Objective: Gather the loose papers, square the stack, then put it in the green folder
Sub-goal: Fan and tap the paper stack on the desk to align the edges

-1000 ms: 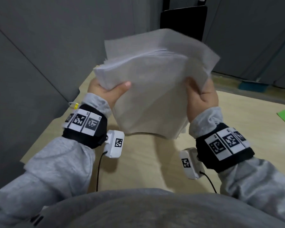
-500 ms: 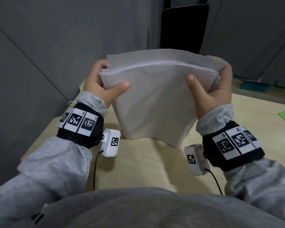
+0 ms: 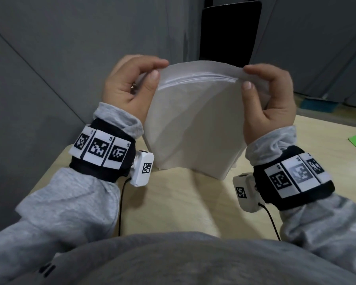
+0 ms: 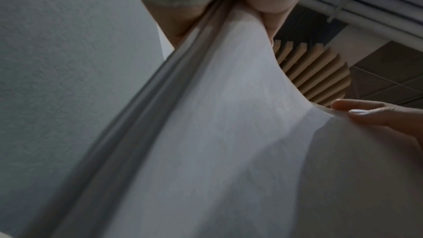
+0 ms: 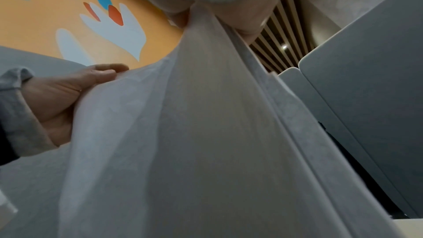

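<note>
Upright, paper stack [image 3: 195,124] btwn 2 hands [image 3: 127,87]

Grey partition panels [image 3: 70,48] fill the upper left of the head view, with a black panel [image 3: 230,31] at top centre. A pale wooden bench [image 3: 173,202] spans the middle. An orange mural [image 5: 57,24] fills the right-wrist view's upper left.

I am sitting in what looks like an office cubicle: grey fabric partition panels [image 3: 70,48] close in the pale wooden desk [image 3: 173,202] before me, a dark flat screen [image 3: 230,31] stands at its far edge, and above are a slatted wooden ceiling [image 4: 315,71], dark ceiling tiles [image 4: 384,71] and an orange wall mural with blue and white shapes [image 5: 68,15]
</note>
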The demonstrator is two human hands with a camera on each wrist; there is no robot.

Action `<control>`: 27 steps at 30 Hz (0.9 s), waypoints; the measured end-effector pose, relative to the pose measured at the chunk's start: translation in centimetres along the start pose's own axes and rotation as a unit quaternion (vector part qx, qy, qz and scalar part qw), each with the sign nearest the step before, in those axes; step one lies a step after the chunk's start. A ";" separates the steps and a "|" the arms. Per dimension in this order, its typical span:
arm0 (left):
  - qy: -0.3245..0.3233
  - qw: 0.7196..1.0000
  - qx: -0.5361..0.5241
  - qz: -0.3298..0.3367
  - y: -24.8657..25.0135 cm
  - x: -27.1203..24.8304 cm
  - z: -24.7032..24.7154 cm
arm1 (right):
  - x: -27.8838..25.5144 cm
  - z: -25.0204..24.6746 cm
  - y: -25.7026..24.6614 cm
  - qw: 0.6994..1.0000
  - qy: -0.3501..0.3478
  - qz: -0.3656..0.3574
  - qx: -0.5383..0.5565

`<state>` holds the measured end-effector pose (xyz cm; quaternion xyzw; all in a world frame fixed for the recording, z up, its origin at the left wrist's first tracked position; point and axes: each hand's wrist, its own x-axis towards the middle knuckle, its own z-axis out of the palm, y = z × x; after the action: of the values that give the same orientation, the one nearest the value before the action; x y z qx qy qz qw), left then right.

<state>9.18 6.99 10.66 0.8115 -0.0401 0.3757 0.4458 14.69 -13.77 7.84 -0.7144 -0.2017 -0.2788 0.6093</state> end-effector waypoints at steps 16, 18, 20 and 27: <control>0.072 0.981 -0.117 -0.140 -0.1 0.1 0.6 | 0.0 0.0 0.3 0.998 0.018 0.001 -0.065; 0.066 0.979 -0.135 -0.139 0.1 0.0 0.7 | 0.0 0.0 0.2 0.997 0.020 0.004 -0.073; 0.038 0.979 -0.157 -0.120 0.0 -0.3 0.7 | -0.1 0.0 0.2 0.998 0.009 0.044 -0.043; -0.130 0.942 -0.017 -0.309 -3.8 -3.0 0.7 | -1.3 -0.1 2.4 0.939 -0.118 0.322 0.010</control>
<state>8.98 7.93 5.88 0.8180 0.1484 0.1099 0.5448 15.19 -14.21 5.25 -0.7626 -0.0344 0.0203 0.6456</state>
